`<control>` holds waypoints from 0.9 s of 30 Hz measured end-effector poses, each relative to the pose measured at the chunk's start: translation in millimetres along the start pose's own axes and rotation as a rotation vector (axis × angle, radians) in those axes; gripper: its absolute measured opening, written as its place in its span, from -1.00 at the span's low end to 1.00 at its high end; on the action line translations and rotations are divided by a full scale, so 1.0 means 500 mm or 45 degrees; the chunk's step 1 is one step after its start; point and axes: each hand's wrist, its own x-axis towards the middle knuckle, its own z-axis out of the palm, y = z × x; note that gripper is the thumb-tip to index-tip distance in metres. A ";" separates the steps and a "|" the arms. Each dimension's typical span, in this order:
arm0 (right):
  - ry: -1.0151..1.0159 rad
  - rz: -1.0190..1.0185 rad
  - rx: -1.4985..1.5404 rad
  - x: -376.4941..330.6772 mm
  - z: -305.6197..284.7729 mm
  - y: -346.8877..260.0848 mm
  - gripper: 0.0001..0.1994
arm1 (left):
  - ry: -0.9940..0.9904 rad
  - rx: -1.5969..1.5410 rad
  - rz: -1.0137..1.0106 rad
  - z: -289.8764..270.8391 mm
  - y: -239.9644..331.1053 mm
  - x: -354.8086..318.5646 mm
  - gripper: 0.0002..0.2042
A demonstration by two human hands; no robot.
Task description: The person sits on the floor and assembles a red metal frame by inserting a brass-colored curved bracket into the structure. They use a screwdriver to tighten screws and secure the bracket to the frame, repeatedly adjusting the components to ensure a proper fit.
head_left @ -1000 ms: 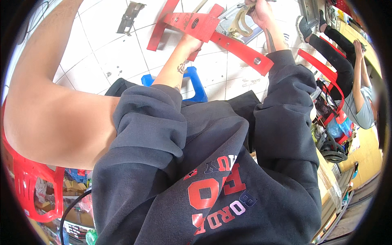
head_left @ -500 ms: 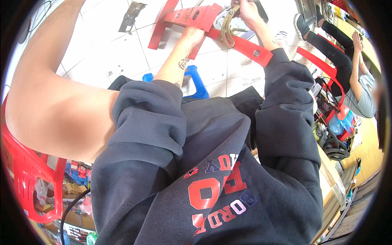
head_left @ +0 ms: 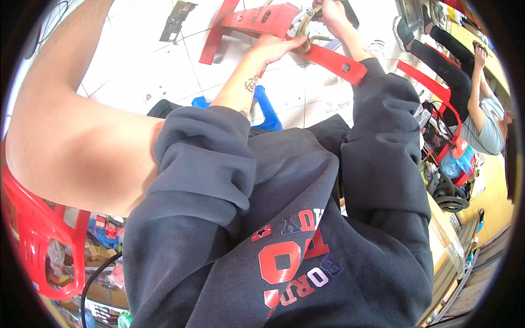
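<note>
A curved brass-coloured metal piece [head_left: 304, 28] is held over a red metal frame [head_left: 342, 65], near the upper edge of the view. My left hand [head_left: 273, 49] reaches past the frame's near side, its thumb pressed against the lower end of the curved piece; its other fingers are partly hidden by the red metal. Higher up, my right hand [head_left: 332, 15] is closed around the top of the same piece, its fingertips close to the picture's edge. Behind the piece, a grey metal part shows only in bits.
A blue plastic stool [head_left: 265, 109] stands below the frame on white tiles. A flat dark metal bracket [head_left: 178, 21] lies at the upper left. Red plastic chairs [head_left: 49, 235] are at the left and right. At the right sits another person [head_left: 476, 117], near bags and clutter.
My left hand has shifted right from the red frame, and its thumb now meets the curved piece. The curved piece has tilted slightly. The other person's hands have moved.
</note>
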 end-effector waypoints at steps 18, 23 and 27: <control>-0.220 -0.124 -0.067 0.039 0.071 -0.011 -0.54 | 0.281 1.202 0.323 0.106 0.081 -0.085 -0.75; -0.234 -0.112 0.009 0.015 0.032 0.011 -0.50 | 0.331 1.146 0.385 0.128 0.081 -0.084 -0.72; -0.154 -0.040 -0.034 -0.032 -0.058 0.026 -0.59 | 0.413 1.109 0.296 0.134 0.096 -0.087 -0.72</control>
